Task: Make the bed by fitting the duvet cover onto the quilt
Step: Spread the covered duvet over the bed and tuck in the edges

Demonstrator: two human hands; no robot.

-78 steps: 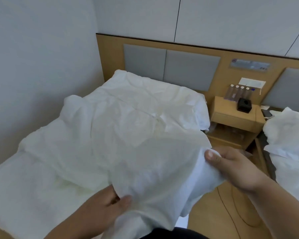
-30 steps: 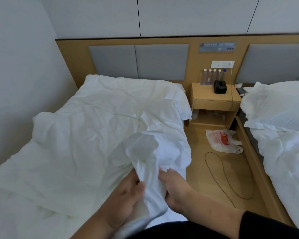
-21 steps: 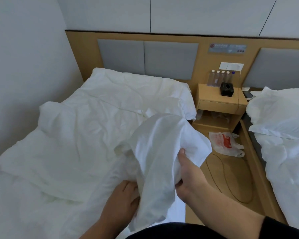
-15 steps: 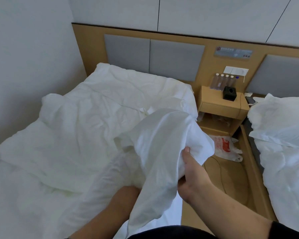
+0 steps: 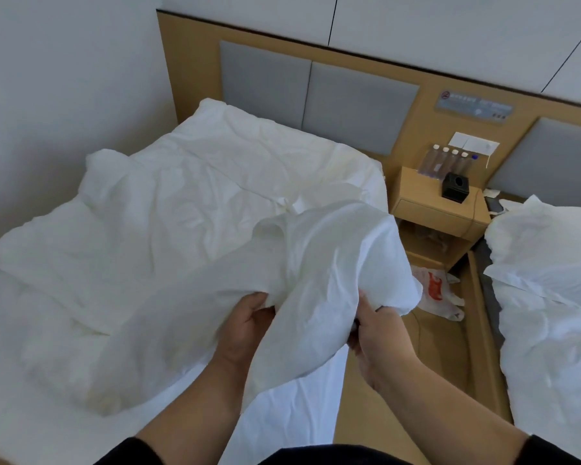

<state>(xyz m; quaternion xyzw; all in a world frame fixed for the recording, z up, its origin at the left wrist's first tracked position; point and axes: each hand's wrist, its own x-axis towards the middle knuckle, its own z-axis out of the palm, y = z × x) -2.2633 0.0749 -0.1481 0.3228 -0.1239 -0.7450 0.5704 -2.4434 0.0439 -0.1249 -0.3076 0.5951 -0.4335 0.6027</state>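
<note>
A crumpled white quilt (image 5: 188, 209) lies spread over the bed (image 5: 21, 414), reaching up to the headboard. A bunched part of the white duvet cover (image 5: 329, 263) is lifted above the bed's right edge. My left hand (image 5: 245, 327) grips a fold of the cover from below, fingers curled into the cloth. My right hand (image 5: 373, 330) holds the cover's right side, its fingertips hidden inside the fabric. The two hands are close together, with a strip of cloth hanging between them.
A wooden nightstand (image 5: 440, 209) with several water bottles (image 5: 446, 162) and a black box (image 5: 455, 189) stands right of the bed. A plastic bag (image 5: 433, 290) and a cable lie on the wooden floor. A second bed (image 5: 550, 313) with white bedding is at right. A wall runs along the left.
My left hand came up from under the cloth and took a fold of the cover. My right hand shifted its hold lower. The view tilted and moved closer to the bed.
</note>
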